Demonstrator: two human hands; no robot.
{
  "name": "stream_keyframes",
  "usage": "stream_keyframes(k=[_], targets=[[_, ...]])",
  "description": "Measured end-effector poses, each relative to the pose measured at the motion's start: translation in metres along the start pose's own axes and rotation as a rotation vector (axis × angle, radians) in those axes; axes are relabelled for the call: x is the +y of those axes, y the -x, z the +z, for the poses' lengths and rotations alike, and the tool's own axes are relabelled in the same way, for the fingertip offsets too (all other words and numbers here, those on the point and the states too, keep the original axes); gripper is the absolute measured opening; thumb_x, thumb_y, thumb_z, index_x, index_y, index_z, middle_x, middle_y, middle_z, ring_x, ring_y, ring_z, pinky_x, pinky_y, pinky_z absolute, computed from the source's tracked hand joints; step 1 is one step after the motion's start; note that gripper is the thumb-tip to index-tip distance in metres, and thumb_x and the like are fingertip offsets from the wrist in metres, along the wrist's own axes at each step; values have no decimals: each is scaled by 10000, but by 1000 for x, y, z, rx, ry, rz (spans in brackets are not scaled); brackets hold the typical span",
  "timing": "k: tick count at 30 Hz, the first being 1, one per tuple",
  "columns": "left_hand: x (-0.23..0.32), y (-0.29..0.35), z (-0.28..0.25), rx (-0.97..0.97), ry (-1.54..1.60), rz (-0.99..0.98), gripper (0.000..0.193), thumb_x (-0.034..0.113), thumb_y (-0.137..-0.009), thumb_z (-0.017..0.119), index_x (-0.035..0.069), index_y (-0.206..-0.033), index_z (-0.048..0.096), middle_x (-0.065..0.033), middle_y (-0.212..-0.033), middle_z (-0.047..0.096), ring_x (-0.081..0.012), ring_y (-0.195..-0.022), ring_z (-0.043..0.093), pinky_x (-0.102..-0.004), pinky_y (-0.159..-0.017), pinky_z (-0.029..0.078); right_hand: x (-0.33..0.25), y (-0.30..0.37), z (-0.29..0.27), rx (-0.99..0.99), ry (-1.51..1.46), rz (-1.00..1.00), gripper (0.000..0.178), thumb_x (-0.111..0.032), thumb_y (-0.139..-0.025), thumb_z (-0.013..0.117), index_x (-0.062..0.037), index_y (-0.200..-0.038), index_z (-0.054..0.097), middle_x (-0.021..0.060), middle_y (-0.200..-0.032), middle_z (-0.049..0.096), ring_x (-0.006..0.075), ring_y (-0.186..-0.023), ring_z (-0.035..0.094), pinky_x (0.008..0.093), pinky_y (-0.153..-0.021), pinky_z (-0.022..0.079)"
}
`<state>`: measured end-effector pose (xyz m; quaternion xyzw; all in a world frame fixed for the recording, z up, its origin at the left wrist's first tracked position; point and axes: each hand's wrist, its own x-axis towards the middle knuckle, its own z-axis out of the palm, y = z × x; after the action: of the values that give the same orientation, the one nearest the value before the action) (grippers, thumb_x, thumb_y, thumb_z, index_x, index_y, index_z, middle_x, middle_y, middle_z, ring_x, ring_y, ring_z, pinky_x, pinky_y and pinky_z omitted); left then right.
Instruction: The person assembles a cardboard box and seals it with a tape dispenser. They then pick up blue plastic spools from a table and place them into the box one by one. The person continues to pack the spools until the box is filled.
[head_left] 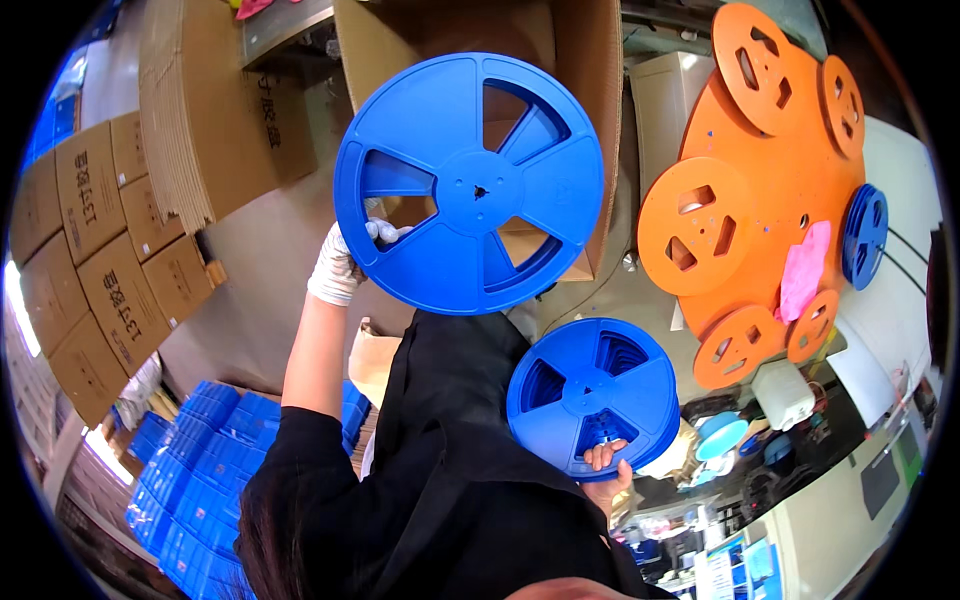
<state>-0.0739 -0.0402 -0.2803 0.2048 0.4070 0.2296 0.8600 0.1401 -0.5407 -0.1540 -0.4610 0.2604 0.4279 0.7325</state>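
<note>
L hand (340,262) gloved, gripping big reel (470,183) by rim, raised upper ctr | R hand (608,470) bare, fingers hooked thru spoke window of reel stack (592,397), lower ctr-right | handling: prob light, stiff, smooth plastic – slippy; grab rim or spoke openings | orange reels (770,190) upper right, box (560,60) behind.

A packing workshop or small factory floor: stacked cardboard cartons (95,240), flat corrugated sheets (200,110), piles of blue trays (195,470), blue reels (470,185), orange reels (760,190) heaped on a bench.
</note>
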Motion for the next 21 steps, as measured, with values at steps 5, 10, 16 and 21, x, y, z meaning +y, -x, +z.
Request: stream_keyframes(k=[5,10,16,21], targets=[[-9,20,3,-57,133,56,387,259,-729,811,17,-1007,693,-120,-872,706,-228,-821,682,-486,-1017,454,-16,-6,9,-36,74,2,279,-286,-836,585,-101,-1037,527,8,-688,431,145,-617,436,325,-661,397],[-15,15,2,-5,84,50,989,344,-692,839,-59,-1419,305,-115,-974,693,-209,-883,680,-325,-854,562,-13,-2,11,-11,53,4,283,-279,-839,592,-91,-1040,528,12,-710,433,145,-625,419,325,-669,388],[-27,-10,-17,5,201,28,559,174,-792,747,-39,-1257,523,-152,-1101,661,-224,-912,686,-335,-736,609,-13,-5,14,-64,66,13,282,-244,-838,596,-75,-1055,537,20,-703,445,144,-617,431,325,-668,403],[-20,-10,0,48,139,30,660,171,-800,733,-14,-1342,406,-135,-1070,647,-194,-885,674,-318,-778,586,-7,-2,13,-50,58,12,288,-244,-837,591,-67,-1056,528,19,-706,447,144,-618,431,327,-669,404]])
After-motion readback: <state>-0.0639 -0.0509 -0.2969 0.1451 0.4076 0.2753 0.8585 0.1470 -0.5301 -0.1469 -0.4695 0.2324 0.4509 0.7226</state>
